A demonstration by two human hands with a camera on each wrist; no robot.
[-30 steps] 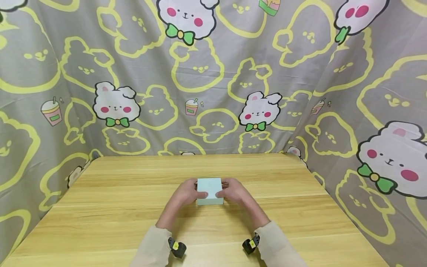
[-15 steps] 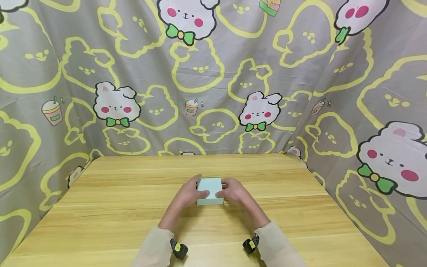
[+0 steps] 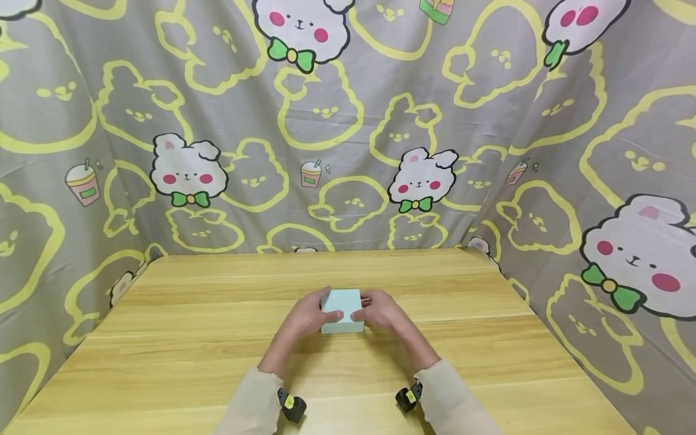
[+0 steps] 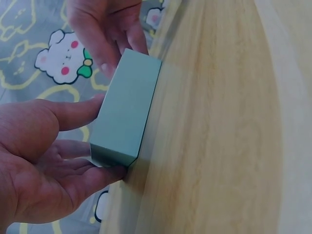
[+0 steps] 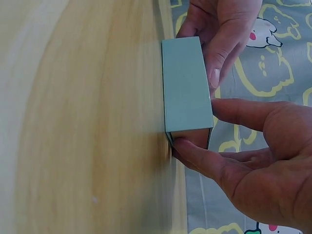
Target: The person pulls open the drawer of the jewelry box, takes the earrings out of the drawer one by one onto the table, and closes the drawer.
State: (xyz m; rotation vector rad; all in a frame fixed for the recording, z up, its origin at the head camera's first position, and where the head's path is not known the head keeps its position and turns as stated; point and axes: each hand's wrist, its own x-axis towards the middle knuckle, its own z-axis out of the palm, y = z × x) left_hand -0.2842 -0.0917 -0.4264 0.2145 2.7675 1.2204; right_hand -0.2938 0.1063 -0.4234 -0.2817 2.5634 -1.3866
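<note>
A pale blue-green box [image 3: 342, 307] is between both hands over the middle of the wooden table. The left hand [image 3: 307, 313] grips its left side, thumb on the top face; in the left wrist view that hand [image 4: 53, 161] has a finger at the lower end of the box [image 4: 126, 105]. On the right side the right hand [image 3: 383, 311] holds it, thumb on top. The right wrist view shows the right hand [image 5: 263, 156] with a fingertip against the end of the box [image 5: 187, 85]. The undersides of the box and some fingers are hidden.
The wooden table [image 3: 217, 338] extends around the hands. A grey curtain [image 3: 348, 133] with yellow outlines and white rabbit faces stands behind the table and at both sides. Small black devices [image 3: 293, 408] are strapped at both wrists.
The left hand has shifted slightly along the box's left side, its fingers now up by the far left corner. The box and right hand look nearly unmoved.
</note>
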